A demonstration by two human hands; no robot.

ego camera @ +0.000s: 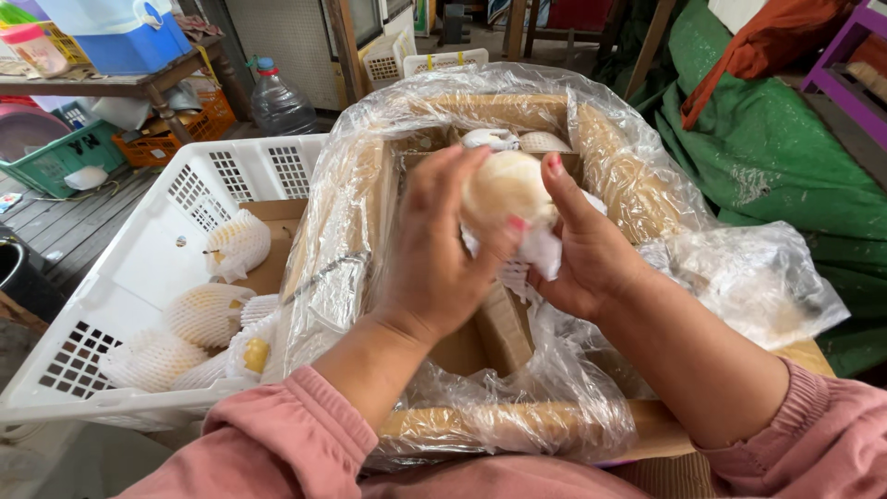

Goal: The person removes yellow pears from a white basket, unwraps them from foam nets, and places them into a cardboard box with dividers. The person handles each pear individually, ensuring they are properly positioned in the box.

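A green tarpaulin (pixel 785 157) fills the far right of the scene, draped in folds. In the middle stands a cardboard box (pixel 480 115) lined with a clear plastic bag (pixel 739 277), the plastic folded out over all four rims and bunched loosely at the right. To the left of the box, touching it, sits a white plastic crate (pixel 139 277) with a slotted wall; its floor is covered with brown card, and several foam-netted fruits (pixel 208 314) lie in its near corner, with one more (pixel 238 242) further back. Far left, a wooden table carries a blue and white cooler (pixel 120 32), and a clear water bottle (pixel 280 103) stands on the floor behind the crate.

Above the open box, both hands meet around a pale round fruit (pixel 506 189). The left hand (pixel 434 259) is curled closed on the fruit's left side, fingers wrapped over it. The right hand (pixel 587 249) grips from the right, thumb pressed up against the fruit, its fingers pinching the white foam net sleeve (pixel 536 248) that hangs bunched under the fruit. Two more wrapped fruits (pixel 513 140) lie in the far end of the box.
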